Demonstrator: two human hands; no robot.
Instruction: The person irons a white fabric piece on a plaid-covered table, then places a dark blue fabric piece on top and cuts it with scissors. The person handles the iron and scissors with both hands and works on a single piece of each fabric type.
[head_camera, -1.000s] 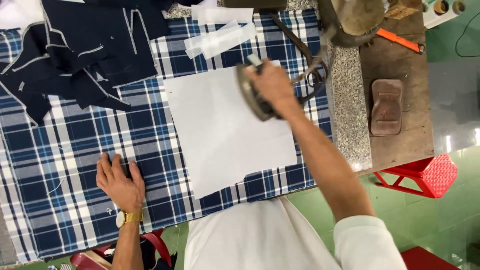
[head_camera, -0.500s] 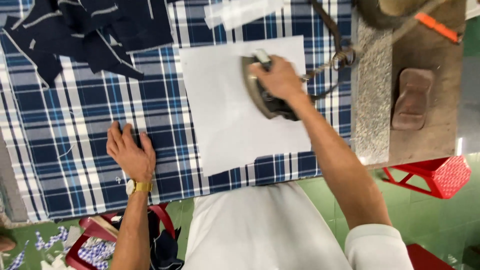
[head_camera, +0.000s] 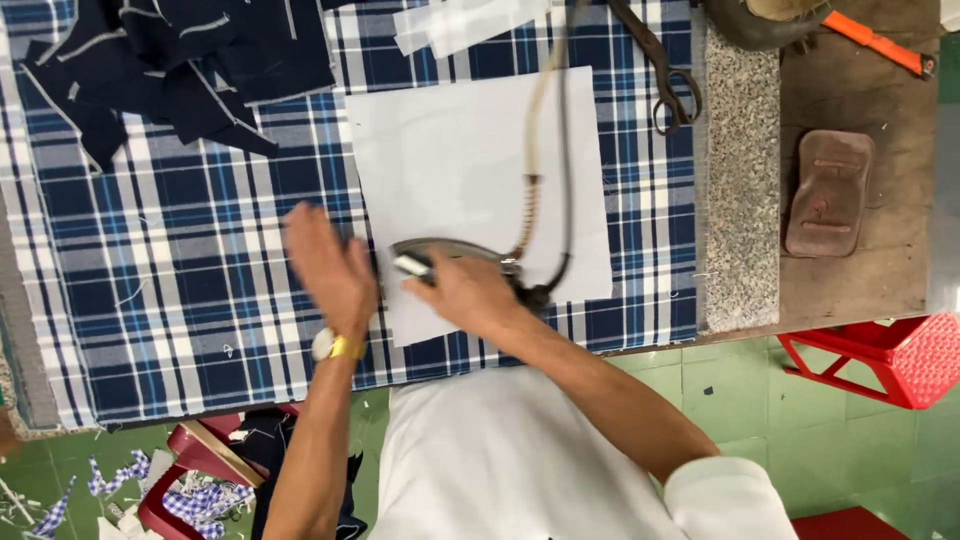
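The right hand (head_camera: 465, 292), fingers clamped on the iron (head_camera: 455, 258), presses the white sheet's (head_camera: 470, 160) near edge. The left hand (head_camera: 330, 270), fingers loosely apart, hovers just left of the sheet.

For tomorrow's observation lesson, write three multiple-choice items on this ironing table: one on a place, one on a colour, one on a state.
1. Where does the old metal flat iron rest?
A. on the white rectangular sheet's near edge
B. on the brown iron rest
C. on the floor

2. What colour is the checked table cloth?
A. red and yellow
B. blue and white
C. plain green

3. What is the right hand doing?
A. lying flat and empty
B. holding scissors
C. closed on the iron's handle

Answers: 1 A, the iron sits on the sheet near the person. 2 B, blue and white checks cover the table. 3 C, the fingers wrap the handle, while the left hand is open beside it.
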